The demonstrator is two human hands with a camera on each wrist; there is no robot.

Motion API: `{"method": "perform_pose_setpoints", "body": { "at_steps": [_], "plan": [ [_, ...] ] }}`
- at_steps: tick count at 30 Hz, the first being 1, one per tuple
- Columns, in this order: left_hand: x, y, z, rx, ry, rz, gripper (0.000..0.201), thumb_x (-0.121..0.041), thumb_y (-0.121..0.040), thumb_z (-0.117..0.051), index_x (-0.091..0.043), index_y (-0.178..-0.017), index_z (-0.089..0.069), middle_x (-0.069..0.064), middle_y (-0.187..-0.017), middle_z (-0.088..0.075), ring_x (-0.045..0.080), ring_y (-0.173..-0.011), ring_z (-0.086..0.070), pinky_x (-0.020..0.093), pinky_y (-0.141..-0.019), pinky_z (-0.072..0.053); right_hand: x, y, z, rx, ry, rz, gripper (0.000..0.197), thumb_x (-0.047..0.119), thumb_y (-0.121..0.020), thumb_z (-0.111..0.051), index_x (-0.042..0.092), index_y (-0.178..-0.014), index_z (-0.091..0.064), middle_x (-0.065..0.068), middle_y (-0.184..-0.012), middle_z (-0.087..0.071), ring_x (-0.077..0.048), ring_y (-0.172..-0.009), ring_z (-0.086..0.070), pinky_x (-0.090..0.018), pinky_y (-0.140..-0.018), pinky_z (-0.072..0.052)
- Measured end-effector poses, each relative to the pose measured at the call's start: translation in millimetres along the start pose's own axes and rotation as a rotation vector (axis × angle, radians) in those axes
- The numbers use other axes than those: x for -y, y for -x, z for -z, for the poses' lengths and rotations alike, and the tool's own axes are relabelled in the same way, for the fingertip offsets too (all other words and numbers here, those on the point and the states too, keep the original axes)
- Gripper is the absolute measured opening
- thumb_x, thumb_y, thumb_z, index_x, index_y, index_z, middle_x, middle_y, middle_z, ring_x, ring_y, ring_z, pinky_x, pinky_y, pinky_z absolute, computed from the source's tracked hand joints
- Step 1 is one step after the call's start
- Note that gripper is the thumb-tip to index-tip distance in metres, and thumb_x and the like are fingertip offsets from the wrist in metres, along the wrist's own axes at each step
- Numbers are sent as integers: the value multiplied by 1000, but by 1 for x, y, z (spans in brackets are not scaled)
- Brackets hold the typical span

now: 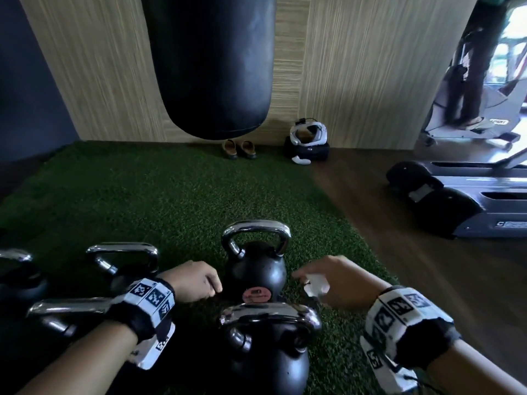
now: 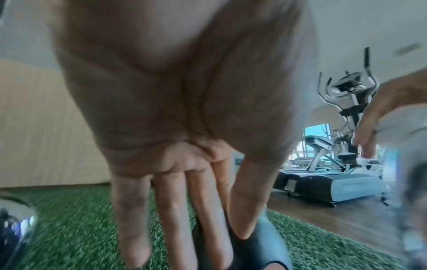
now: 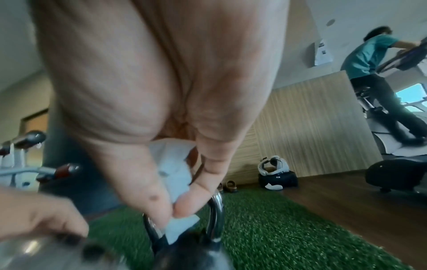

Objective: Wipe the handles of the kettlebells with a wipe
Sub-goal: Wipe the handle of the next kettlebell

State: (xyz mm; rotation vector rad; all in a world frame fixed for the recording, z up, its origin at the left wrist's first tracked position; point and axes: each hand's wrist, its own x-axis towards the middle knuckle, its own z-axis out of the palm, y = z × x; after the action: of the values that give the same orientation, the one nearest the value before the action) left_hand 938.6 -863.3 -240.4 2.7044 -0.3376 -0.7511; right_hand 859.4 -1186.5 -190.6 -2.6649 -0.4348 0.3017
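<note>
Several black kettlebells with chrome handles stood on the green turf mat [image 1: 171, 195]. The far kettlebell [image 1: 256, 269] sat upright at the centre, its handle [image 1: 255, 227] at twelve o'clock and a round pink label [image 1: 255, 295] low on its near face; the label's print was too blurred to read. The left hand [image 1: 194, 280], at nine o'clock of that bell, lay with straight fingers [image 2: 208, 210] against the black body, gripping nothing. The right hand [image 1: 339, 283], at three o'clock of the bell, pinched a folded white wipe [image 3: 175, 179] between thumb and fingers, close to the handle. The hands were apart, the bell between them. A nearer kettlebell [image 1: 271, 357] stood at six o'clock, others at nine o'clock. A punching bag [image 1: 211, 67] hung at twelve o'clock above a pair of sandals [image 1: 239, 149]. At three o'clock a treadmill [image 1: 462, 206] showed partial lettering, legible only as "C".
</note>
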Motion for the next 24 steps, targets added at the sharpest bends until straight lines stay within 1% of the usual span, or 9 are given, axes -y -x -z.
{"method": "perform_pose_setpoints", "body": {
  "at_steps": [2, 4, 7, 9, 11, 14, 15, 18, 24],
  "plan": [
    [17, -34, -4, -66, 45, 68, 30, -21, -85, -72, -31, -113, -73, -13, -105, -76, 6, -101, -68, 22, -90, -53, -3, -17, 7, -115, -60, -34, 49, 9, -83, -69, 35, -124, -70, 13, -117, -70, -5, -103, -64, -16, -83, -53],
    [26, -68, -11, -101, 122, 111, 50, -32, -80, -80, -26, -128, -65, -12, -112, -74, 9, -105, -67, 26, -96, -51, -8, -40, 8, -276, -112, -45, 41, 10, -80, -73, 31, -115, -74, 12, -109, -67, -8, -101, -62, -10, -76, -46],
    [29, -118, -21, -137, 398, 139, 84, -45, -69, -90, -21, -141, -51, -4, -125, -67, 14, -108, -63, 28, -95, -51, -18, -79, 2, -523, -116, -71, 38, 23, -76, -71, 30, -113, -75, 2, -108, -64, -15, -99, -58, -22, -81, -44],
    [33, -145, -29, -128, 557, 123, 106, -54, -49, -95, -22, -140, -52, -4, -128, -64, 15, -114, -62, 32, -99, -53, -18, -101, -1, -570, -142, -98, 41, 19, -81, -74, 30, -121, -73, 0, -111, -61, -15, -95, -58, -27, -84, -48],
    [40, -165, -36, -123, 603, 38, 96, -62, -41, -96, -29, -126, -65, -13, -120, -70, 8, -112, -65, 33, -105, -51, -16, -119, -1, -603, -139, -77, 45, 12, -84, -77, 30, -125, -72, 5, -110, -64, -11, -97, -61, -25, -88, -51],
    [42, -174, -34, -156, 578, -148, 53, -50, -60, -95, -45, -106, -69, -28, -102, -71, -16, -98, -62, 7, -95, -45, -8, -143, 8, -612, -110, 15, 44, 18, -84, -81, 34, -124, -70, 12, -108, -72, -5, -95, -66, -3, -79, -45],
    [45, -179, -35, -178, 574, -180, 56, -55, -59, -94, -49, -108, -68, -29, -106, -69, -16, -103, -61, 5, -95, -42, -6, -151, 11, -600, -101, 38, 43, 20, -84, -81, 34, -122, -70, 13, -106, -73, -3, -94, -66, -1, -76, -44],
    [51, -192, -42, -198, 601, -217, 80, -78, -48, -84, -53, -121, -64, -29, -121, -67, -5, -119, -60, 20, -107, -42, -3, -171, 16, -587, -102, 71, 39, 17, -80, -84, 31, -115, -72, 13, -104, -72, -1, -93, -65, 0, -74, -41],
    [33, -190, -58, -299, 780, -210, 61, -55, -70, -87, -52, -125, -62, -24, -106, -72, -9, -106, -61, 12, -89, -42, -3, -179, 1, -654, -56, 86, 34, 19, -76, -87, 28, -108, -77, 11, -101, -70, 1, -87, -61, 0, -73, -39]
  ]
}}
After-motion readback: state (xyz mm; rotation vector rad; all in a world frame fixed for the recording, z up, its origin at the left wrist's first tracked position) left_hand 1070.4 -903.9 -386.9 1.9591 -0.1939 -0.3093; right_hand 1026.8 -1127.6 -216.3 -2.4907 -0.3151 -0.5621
